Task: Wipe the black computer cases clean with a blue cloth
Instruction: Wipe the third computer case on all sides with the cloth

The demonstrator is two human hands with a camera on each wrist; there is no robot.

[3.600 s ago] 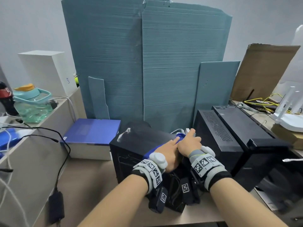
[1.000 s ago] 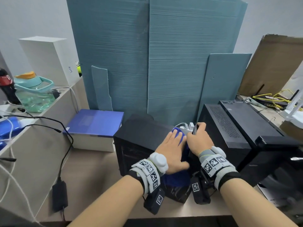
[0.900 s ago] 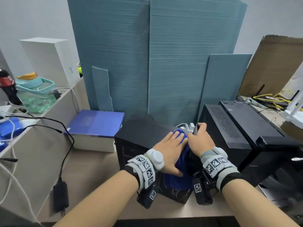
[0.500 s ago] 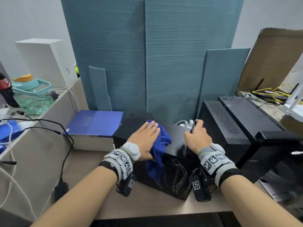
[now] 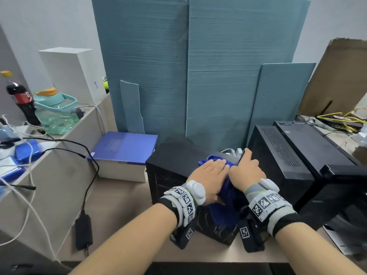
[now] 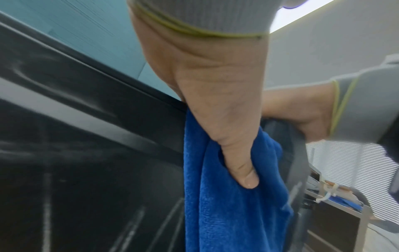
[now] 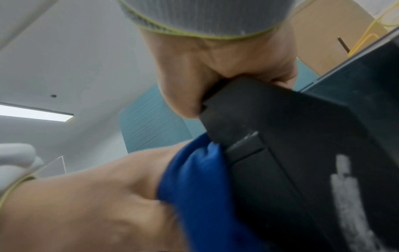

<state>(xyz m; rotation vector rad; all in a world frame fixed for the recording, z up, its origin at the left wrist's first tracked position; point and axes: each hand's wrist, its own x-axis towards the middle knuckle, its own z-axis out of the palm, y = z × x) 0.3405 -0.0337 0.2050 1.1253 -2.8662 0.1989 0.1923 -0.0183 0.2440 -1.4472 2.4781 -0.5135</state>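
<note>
A black computer case [image 5: 172, 161] stands mid-desk in the head view. My left hand [image 5: 210, 173] lies flat with straight fingers on a blue cloth [image 5: 226, 205] at the right end of the case's top. The cloth hangs down the front face. In the left wrist view the thumb [image 6: 237, 170] presses the cloth [image 6: 226, 213] against the dusty front panel [image 6: 86, 153]. My right hand [image 5: 246, 169] grips the case's top right edge, touching my left hand. The right wrist view shows its fingers [image 7: 215, 68] curled round the case's corner [image 7: 302, 153]. Two more black cases [image 5: 278, 155] [image 5: 309, 143] stand just right.
Teal foam boards [image 5: 188, 66] rise behind the cases. A blue-lidded box [image 5: 123, 149] sits left of the wiped case. The left ledge holds a white box [image 5: 75, 74], a teal bottle [image 5: 57, 116], a cola bottle [image 5: 21, 100] and cables down to an adapter [image 5: 83, 231]. Cardboard [image 5: 337, 80] stands far right.
My left hand has slid the cloth from the middle of the case's top to its right end, beside my right hand. The right hand has kept its grip on the edge.
</note>
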